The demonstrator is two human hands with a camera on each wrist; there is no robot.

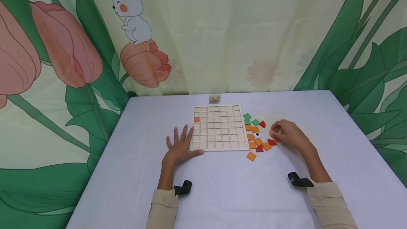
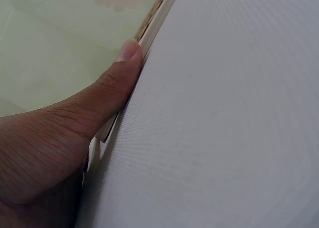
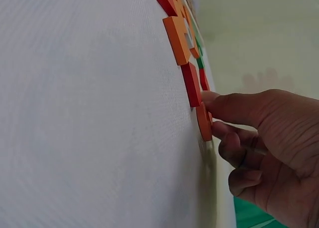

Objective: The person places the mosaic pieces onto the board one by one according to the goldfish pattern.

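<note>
Grid board (image 1: pixel 219 128): pale, shallow-celled, flat on the white-covered counter (image 1: pixel 216 193). Roughly square, so without a clear long axis; near and far edges running crosswise, side edges running away from the person.

Orange piece (image 1: pixel 271 132): right of the board, well apart from it, beyond most of the loose pieces. Pinched at the fingertips of the right hand (image 1: pixel 287 133), thumb and fingers curled. Far nearer to the right hand than to the left. Outline partly covered by the fingers; long axis and pointing impossible to tell.

Ruling relation, as judged: board leftward of the pinched piece, with loose pieces lying in between.

Left hand (image 1: pixel 180 150): at the board's near left corner, fingers spread and straight, thumb laid along the near edge. Touching the board, grasping nothing.

Second orange piece (image 3: pixel 202 122): right of the board, just under the right hand. Red piece (image 1: pixel 271 142): between it and the board.

Orange squares (image 1: pixel 251 137): close along the board's right side, turned at various angles. Among these, a white eye piece (image 1: pixel 257 135). Green pieces (image 1: pixel 247 116): by the board's far right corner. Orange disc (image 1: pixel 196 119): inside the board, leftmost column, third row from the far edge. Small picture card (image 1: pixel 214 99): behind the board.
</note>
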